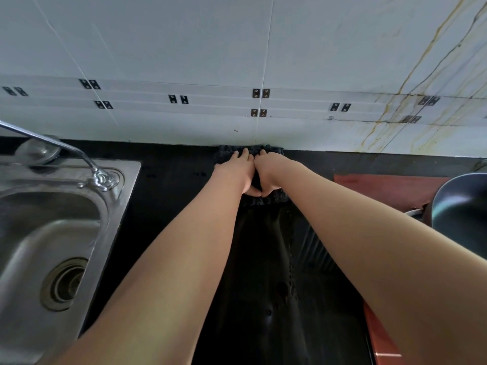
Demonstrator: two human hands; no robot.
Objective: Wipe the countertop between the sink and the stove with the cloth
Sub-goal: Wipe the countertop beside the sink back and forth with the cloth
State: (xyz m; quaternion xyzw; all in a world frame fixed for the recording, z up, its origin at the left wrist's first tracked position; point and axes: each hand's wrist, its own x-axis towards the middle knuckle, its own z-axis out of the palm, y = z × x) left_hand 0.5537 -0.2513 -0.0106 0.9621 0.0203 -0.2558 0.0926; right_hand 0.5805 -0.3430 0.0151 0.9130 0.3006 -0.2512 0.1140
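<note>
Pressing flat on a dark, nubby-textured cloth (274, 197), the left hand (235, 172) and right hand (271, 171) lie side by side, palms down, fingers spread, thumbs touching. The cloth sits on the black bench (171, 185) against the white tiled wall (210, 48), between the stainless-steel sink (52, 219) and the red stove (382, 188) carrying a dark round pan (463, 206).

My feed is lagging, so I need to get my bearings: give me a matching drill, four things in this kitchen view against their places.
Things:
1. stainless steel sink
2. dark knitted cloth
3. dark round pan
4. curved chrome faucet

Places:
A. far right, on the stove side
B. under both hands, against the wall
C. left of the black countertop
D. rising behind the basin

Pairs: 1-C, 2-B, 3-A, 4-D
</note>
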